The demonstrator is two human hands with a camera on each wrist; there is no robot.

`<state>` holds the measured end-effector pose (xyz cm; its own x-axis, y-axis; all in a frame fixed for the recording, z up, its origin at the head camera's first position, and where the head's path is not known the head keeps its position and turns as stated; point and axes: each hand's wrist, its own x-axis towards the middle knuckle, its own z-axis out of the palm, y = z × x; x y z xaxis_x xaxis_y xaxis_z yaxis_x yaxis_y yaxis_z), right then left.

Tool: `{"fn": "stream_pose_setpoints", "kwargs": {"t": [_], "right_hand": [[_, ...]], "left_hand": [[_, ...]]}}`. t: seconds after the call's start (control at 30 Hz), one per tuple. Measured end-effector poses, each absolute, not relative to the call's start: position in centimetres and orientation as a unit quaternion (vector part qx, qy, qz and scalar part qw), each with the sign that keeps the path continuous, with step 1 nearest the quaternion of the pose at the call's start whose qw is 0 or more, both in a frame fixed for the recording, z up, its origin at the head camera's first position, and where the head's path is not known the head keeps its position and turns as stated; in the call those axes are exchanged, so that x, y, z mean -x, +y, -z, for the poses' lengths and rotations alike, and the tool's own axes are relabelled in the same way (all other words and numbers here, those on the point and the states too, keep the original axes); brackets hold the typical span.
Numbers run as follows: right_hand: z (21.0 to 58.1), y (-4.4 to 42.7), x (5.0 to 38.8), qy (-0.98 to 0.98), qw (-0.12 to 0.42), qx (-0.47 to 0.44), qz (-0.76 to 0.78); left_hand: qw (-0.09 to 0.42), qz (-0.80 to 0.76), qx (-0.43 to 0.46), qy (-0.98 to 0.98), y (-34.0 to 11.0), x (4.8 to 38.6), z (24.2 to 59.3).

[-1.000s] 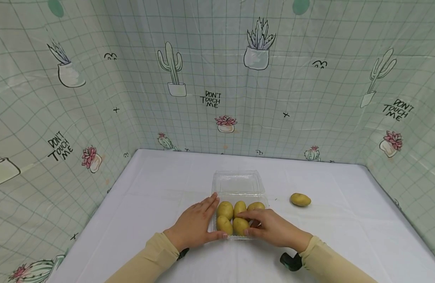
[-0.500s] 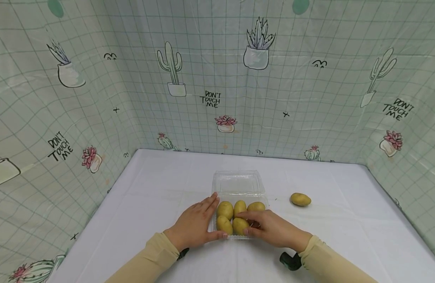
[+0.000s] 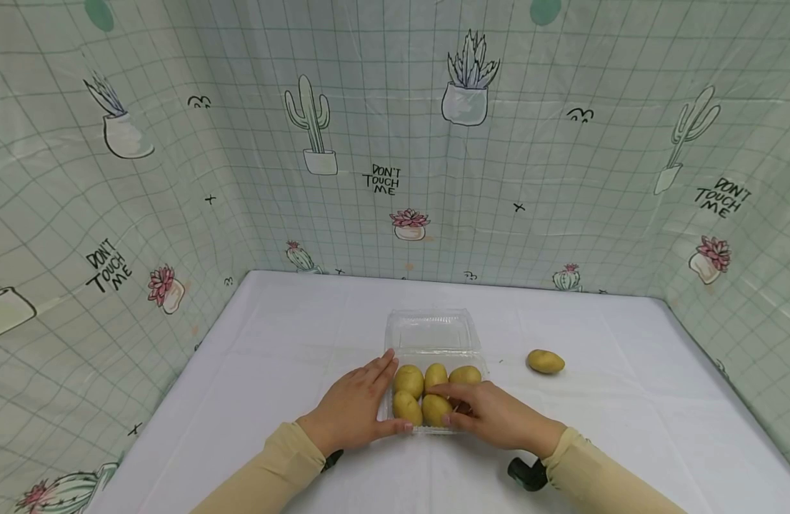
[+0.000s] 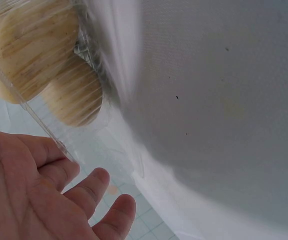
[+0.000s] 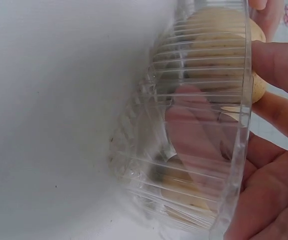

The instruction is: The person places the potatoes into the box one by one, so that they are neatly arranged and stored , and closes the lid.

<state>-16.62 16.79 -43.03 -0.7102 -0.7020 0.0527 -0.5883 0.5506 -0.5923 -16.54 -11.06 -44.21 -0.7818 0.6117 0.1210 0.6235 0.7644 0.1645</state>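
Note:
A clear plastic clamshell container (image 3: 433, 430) stands on the white cloth, its lid (image 3: 431, 331) folded back away from me. Several yellow potatoes sit inside, among them a front middle potato (image 3: 436, 410) and a back left potato (image 3: 408, 382). With thumb and fingers, my right hand (image 3: 498, 417) grips the front middle potato; other fingers (image 5: 196, 135) dip into the box, seen through its ridged wall. My left hand (image 3: 356, 403) rests along the container's left side, thumb at the front rim. Loosely extended left fingers (image 4: 86, 192) touch or nearly touch that rim.
One loose potato (image 3: 546, 361) lies on the cloth right of the container. Black wrist gear (image 3: 527, 474) shows beneath the right wrist. A grid-patterned curtain (image 3: 382, 107) with cactus prints surrounds the table (image 3: 292, 321) at the back and sides.

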Motion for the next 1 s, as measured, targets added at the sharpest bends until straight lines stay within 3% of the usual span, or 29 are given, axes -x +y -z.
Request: {"fn": "stream_pose_setpoints", "kwargs": {"t": [1.0], "right_hand": [[41.4, 17.6, 16.3, 0.884, 0.084, 0.363, 0.283]], "left_hand": [[0.020, 0.096, 0.325, -0.941, -11.0, 16.5, 43.9]]}}
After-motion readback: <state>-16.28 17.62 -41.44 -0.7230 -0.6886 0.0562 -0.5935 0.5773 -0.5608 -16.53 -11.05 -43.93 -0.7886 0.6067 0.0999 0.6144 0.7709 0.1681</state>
